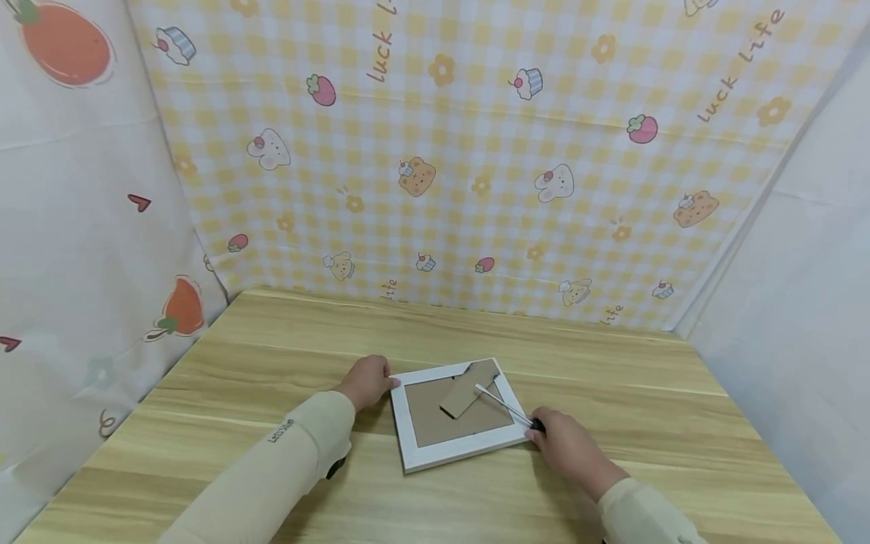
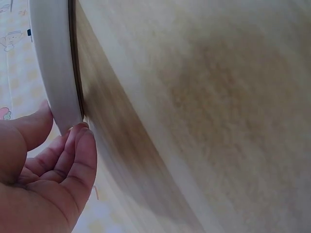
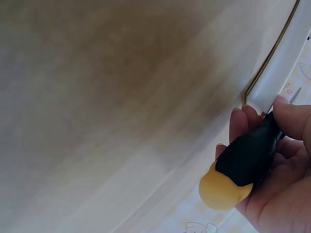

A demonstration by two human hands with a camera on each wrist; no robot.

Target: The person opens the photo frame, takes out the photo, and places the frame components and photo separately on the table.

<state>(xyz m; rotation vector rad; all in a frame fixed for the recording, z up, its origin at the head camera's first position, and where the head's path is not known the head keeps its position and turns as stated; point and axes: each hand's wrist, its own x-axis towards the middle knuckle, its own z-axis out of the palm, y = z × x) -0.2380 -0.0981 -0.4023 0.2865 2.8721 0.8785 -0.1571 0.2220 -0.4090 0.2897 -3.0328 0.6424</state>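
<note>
A white picture frame (image 1: 402, 423) lies back side up on the wooden table, showing its brown backing board (image 1: 430, 432) and a slanted brown stand flap (image 1: 464, 394). At its far left corner, my left hand (image 1: 367, 380) pinches the frame edge (image 2: 56, 63) between thumb and fingers. My right hand (image 1: 569, 447) grips a screwdriver (image 1: 506, 404) with a black handle and yellow end (image 3: 224, 188). Its metal shaft points left across the frame, the tip over the flap; whether it touches cannot be told. Fingers of that hand also touch the frame's near right corner.
The wood-grain table (image 1: 272, 332) extends around the frame on all sides. Behind it hangs a yellow checked cloth (image 1: 462, 227). Pale cloth walls stand at the left (image 1: 75, 249) and right (image 1: 795, 302).
</note>
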